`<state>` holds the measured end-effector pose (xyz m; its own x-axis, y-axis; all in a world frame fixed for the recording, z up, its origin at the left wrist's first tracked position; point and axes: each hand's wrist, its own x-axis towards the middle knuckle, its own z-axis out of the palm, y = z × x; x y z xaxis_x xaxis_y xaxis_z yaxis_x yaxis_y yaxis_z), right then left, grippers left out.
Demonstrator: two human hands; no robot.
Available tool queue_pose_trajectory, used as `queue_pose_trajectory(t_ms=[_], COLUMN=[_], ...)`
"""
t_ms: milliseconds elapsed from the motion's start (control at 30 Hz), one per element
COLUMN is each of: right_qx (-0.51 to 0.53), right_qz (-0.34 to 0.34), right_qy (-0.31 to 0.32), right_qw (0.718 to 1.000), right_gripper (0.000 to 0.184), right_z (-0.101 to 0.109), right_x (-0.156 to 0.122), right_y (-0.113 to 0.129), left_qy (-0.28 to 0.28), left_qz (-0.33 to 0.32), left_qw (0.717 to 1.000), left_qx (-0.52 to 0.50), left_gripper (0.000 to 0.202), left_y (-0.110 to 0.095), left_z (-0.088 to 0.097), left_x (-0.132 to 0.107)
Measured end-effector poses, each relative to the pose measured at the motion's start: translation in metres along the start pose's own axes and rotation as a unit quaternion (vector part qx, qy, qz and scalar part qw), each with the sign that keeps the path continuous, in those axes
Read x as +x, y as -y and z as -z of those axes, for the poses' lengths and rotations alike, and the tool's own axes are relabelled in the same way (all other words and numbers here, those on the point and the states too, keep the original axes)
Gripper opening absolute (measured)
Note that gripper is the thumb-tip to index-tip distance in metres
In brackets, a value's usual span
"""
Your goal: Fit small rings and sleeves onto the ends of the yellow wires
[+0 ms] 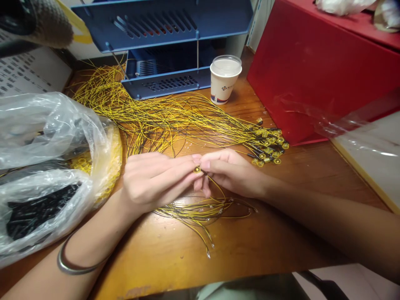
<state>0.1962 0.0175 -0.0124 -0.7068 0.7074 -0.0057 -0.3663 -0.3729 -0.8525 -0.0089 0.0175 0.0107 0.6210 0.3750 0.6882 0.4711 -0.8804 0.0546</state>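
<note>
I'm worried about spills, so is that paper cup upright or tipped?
Upright: the paper cup stands on its base on the table, rim facing up.

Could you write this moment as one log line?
Left hand: holding yellow cap | Right hand: fingertips beside it | Nearer: loose wires | Beyond: capped wires, cup

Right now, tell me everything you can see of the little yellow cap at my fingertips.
The yellow cap is small, translucent and looks like plastic, with a pale round spot in its middle facing the camera. It shows against the fingers of the left hand, with the right hand's thumb tip close beside it. A dark piece adjoins it on the right, and a yellow wire hangs below. Its underside is hidden.
</note>
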Motion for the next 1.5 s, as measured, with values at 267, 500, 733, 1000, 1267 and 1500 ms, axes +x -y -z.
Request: queue_pose_trajectory(t_ms=[267, 500, 733, 1000, 1267, 1500], right_qx=[-0.042, -0.062, -0.057, -0.088, -0.097, -0.082], right_qz=[-0.010, -0.017, -0.025, -0.026, -0.032, -0.035], right_qy=[0.000, 0.013, 0.002, 0.001, 0.002, 0.002], right_qw=[0.999, 0.998, 0.998, 0.996, 0.995, 0.996], right_gripper=[0.026, 0.032, 0.035, 0.037, 0.037, 0.039], right_z=[-0.0027, -0.0008, -0.0022, 0.0007, -0.0009, -0.0007], right_x=[-0.0019, -0.0026, -0.0018, -0.0047, -0.0057, -0.0044], right_y=[0.0023, 0.0006, 0.0015, 0.0005, 0.0022, 0.0011], left_qy=[-0.001, 0.001, 0.002, 0.004, 0.003, 0.003], left_qz=[-0.006, -0.002, 0.006, 0.009, -0.002, 0.005], left_qw=[1.000, 1.000, 1.000, 1.000, 1.000, 1.000], left_qx=[-0.008, -0.015, -0.015, -0.014, -0.018, -0.029], left_gripper=[0.021, 0.020, 0.021, 0.020, 0.019, 0.019], left_y=[0.0009, -0.0002, -0.0011, -0.0026, -0.0017, -0.0022], left_z=[-0.0013, -0.0014, -0.0006, 0.0007, 0.0014, 0.0010], left_x=[0.0010, 0.0014, 0.0012, 0.0031, 0.0025, 0.0037])
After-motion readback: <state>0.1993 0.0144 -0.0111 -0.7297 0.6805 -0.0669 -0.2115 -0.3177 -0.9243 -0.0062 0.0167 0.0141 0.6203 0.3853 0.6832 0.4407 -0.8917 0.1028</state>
